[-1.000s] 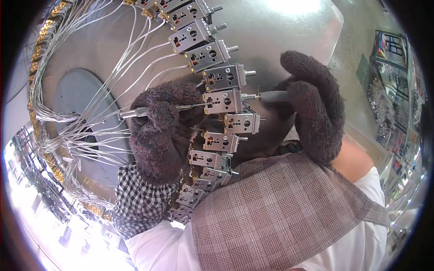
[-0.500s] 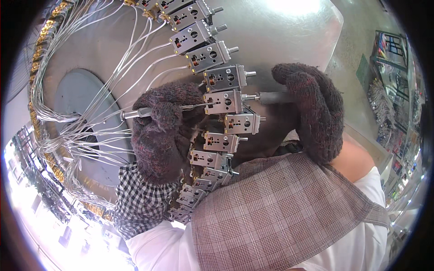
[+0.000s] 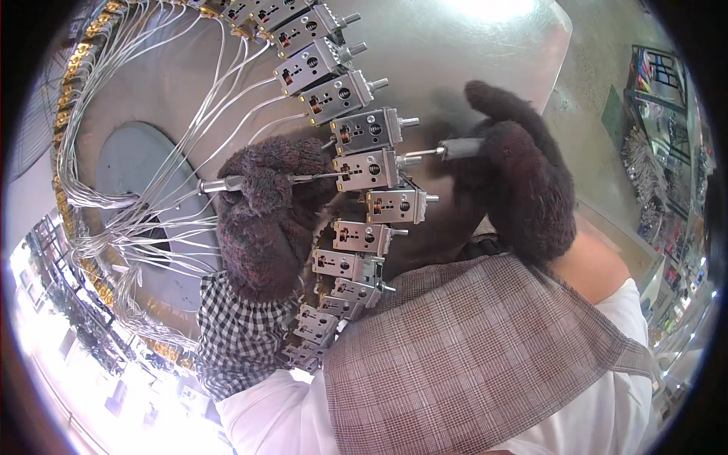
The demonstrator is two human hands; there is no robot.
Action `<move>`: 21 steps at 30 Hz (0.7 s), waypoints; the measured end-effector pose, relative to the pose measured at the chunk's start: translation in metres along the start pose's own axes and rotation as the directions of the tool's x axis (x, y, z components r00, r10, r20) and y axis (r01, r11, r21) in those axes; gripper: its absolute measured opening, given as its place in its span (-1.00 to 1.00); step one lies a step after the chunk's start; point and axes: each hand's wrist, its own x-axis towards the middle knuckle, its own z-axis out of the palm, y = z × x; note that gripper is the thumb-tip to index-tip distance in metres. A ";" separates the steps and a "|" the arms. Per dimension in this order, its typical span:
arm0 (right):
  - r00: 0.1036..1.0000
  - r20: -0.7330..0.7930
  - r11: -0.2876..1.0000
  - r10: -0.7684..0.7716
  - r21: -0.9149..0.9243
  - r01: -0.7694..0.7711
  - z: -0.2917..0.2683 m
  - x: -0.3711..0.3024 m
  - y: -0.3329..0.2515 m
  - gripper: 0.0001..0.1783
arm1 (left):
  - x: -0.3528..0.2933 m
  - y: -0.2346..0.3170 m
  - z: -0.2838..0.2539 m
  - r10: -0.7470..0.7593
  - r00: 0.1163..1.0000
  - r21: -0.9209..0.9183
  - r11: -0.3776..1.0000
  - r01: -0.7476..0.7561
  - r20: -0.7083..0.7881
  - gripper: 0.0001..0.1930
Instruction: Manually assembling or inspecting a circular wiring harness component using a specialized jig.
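Note:
My left hand (image 3: 265, 205), in a dark knitted glove, is closed around a slim metal-handled tool (image 3: 220, 184), like a screwdriver. Its thin shaft reaches the side of a small silver metal box (image 3: 367, 170), one of a curved row. At the box's other end, my gloved right hand (image 3: 523, 167) grips a grey-handled screwdriver-like tool (image 3: 461, 149). A thin rod shows between that handle and the box's protruding metal stub (image 3: 410, 161); exact contact at the tip cannot be made out. One right finger stretches out, and blur softens this hand's edges.
White wires (image 3: 220, 114) run from the boxes toward a grey round hub (image 3: 121, 167) on the left. Brass-coloured fittings (image 3: 67, 106) line the outer ring. A broad metal plate (image 3: 455, 68) lies beyond the row. Shelving (image 3: 656, 83) stands at far right.
My right hand has shifted its grip, one finger lifting outward. Its tool's handle has drawn away from the stub, exposing a thin rod. My left hand keeps its hold; the view has shifted slightly.

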 end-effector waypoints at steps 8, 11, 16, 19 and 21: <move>0.959 0.275 0.956 0.067 0.257 -0.141 -0.043 -0.041 -0.028 -0.43 | -0.026 -0.010 0.075 0.057 0.998 0.013 0.998 -0.056 -0.034 -0.68; 0.960 0.276 0.928 0.041 0.346 -0.139 -0.057 -0.064 -0.040 -0.43 | -0.045 -0.019 0.109 0.085 0.996 0.117 0.989 -0.086 0.011 -0.69; 0.972 0.222 0.846 -0.082 0.530 -0.050 -0.071 -0.136 -0.042 -0.49 | -0.112 -0.037 0.141 0.097 0.990 0.166 0.983 -0.079 -0.106 -0.68; 0.978 0.148 0.828 -0.146 0.559 0.039 -0.077 -0.200 -0.029 -0.54 | -0.166 -0.046 0.164 0.103 0.992 0.195 0.977 -0.086 -0.079 -0.70; 0.979 0.097 0.813 -0.182 0.575 0.094 -0.085 -0.247 -0.020 -0.56 | -0.206 -0.053 0.181 0.061 0.998 0.162 0.985 -0.056 -0.028 -0.71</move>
